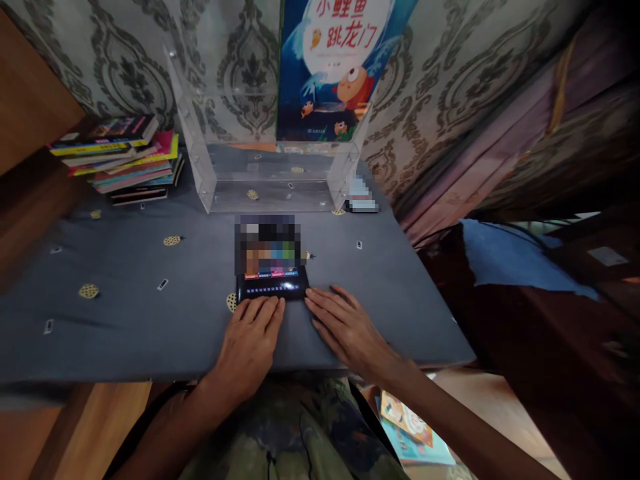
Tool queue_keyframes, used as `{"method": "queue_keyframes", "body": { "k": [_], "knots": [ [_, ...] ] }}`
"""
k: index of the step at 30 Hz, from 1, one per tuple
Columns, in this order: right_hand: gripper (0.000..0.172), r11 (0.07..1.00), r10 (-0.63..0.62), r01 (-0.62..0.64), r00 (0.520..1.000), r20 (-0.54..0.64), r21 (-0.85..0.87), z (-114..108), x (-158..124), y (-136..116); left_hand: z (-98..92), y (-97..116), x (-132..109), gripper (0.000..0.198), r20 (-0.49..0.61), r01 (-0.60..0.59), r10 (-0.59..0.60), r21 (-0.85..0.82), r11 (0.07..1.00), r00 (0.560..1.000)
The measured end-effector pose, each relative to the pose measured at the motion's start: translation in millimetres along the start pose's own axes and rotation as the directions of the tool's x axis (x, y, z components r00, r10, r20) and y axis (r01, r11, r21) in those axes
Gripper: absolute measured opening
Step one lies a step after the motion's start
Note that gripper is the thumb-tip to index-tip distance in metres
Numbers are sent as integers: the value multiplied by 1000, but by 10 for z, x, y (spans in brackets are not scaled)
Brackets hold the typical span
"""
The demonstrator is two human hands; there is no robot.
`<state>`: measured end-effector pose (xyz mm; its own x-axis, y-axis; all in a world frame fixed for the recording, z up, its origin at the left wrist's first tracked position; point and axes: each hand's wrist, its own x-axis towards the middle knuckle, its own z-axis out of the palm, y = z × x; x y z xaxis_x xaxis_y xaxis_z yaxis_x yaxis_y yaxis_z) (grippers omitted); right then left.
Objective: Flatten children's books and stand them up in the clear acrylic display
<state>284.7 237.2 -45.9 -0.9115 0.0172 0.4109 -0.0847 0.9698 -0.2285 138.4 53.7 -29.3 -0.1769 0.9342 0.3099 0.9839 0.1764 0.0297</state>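
A dark book [273, 292] with a colourful cover lies flat on the grey tablecloth [135, 333]; its upper part is pixelated. My left hand [254, 333] rests at the near edge of the book, fingers stretched forward and side by side. At the near right corner, the fingertips of my right hand [345, 327] touch the book, with the fingers extended and slightly apart. Neither hand grips it. Behind the book stands a clear acrylic rack [270, 197], with a blue picture book [325, 100] upright in it.
A stack of books [130, 160] sits at the back left of the table. Right of the rack is a small pixelated object [363, 197]. A pink curtain [465, 160] hangs on the right, near a blue cloth [515, 257]. More books [415, 427] lie below the table's front edge.
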Motion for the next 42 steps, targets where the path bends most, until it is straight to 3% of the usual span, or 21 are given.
{"method": "queue_keyframes", "body": {
  "k": [9, 15, 23, 32, 42],
  "knots": [
    [37, 999, -22, 21, 1000, -17, -35, -42, 41, -24, -36, -92, -207, 45, -70, 91, -91, 9, 996, 993],
    [38, 997, -45, 46, 999, 21, -55, -46, 121, -104, -53, -126, -297, 41, -98, 157, -155, 12, 987, 983],
    [49, 991, -130, 124, 984, 121, 51, -4, 386, -230, -25, -143, -363, 43, -146, 179, -181, -27, 983, 972],
    [56, 944, -266, 170, 901, 342, 284, 41, 751, -349, 1, -108, -421, 39, -186, 195, -200, -47, 980, 962],
    [56, 916, -326, 184, 860, 393, 356, 114, 1021, -266, -5, -97, -387, 37, -235, 205, -198, 7, 979, 952]
  ]
}}
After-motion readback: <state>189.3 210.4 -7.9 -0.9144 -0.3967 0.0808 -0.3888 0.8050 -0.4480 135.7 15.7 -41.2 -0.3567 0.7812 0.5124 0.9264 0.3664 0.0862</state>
